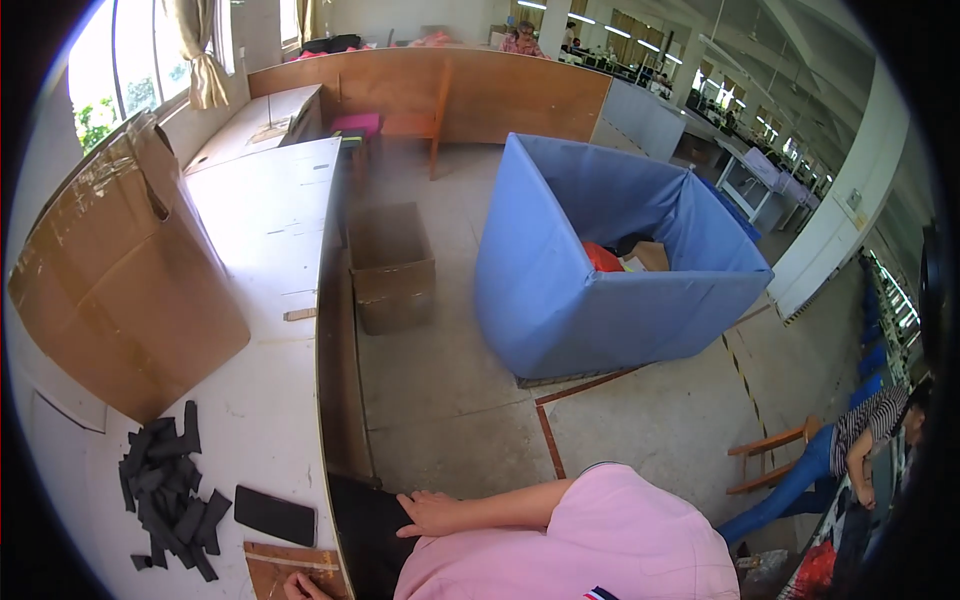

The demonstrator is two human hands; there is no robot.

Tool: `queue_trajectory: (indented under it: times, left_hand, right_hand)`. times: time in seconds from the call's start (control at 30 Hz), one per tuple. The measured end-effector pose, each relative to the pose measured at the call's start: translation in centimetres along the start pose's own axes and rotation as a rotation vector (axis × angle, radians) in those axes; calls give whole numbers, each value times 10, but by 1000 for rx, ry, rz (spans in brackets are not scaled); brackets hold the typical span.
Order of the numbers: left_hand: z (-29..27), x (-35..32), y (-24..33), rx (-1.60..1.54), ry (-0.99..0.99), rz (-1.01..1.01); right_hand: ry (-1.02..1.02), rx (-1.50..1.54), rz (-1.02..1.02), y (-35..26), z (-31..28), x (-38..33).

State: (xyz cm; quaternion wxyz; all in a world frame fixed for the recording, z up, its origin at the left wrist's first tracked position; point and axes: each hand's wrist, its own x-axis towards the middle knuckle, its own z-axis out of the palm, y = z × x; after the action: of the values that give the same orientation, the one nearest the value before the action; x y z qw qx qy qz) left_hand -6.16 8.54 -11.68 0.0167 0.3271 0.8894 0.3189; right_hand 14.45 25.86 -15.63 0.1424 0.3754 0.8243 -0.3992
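My right hand [428, 513] lies with fingers stretched out on my black trousers [365, 515], beside the table edge, and holds nothing. At the bottom edge my left hand [303, 588] is partly cut off. Its loosely bent fingers rest on a brown board [275, 570] at the white table's near corner, with nothing visible in them. A black smartphone [275, 516] lies flat just beyond that board. To the phone's left is a loose pile of short black fabric strips [172, 495].
A large cardboard box [130, 285] stands on the white table [270, 390]. Beyond its edge, another cardboard box [393, 275] is on the floor. A big blue cloth-sided bin [620, 310] holds assorted items. At right, a person in a striped top [868, 425] is near a wooden stool [775, 450].
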Motion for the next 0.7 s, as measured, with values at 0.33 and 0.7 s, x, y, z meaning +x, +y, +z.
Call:
queue_trajectory:
  times: [0.33,0.7]
  left_hand:
    - [30,61,-78,-254,533,1534]
    - [28,59,-77,-382,331,1536]
  right_hand:
    - [-37,92,-108,5,-1,24]
    - [-160,150,-148,16,-2,40]
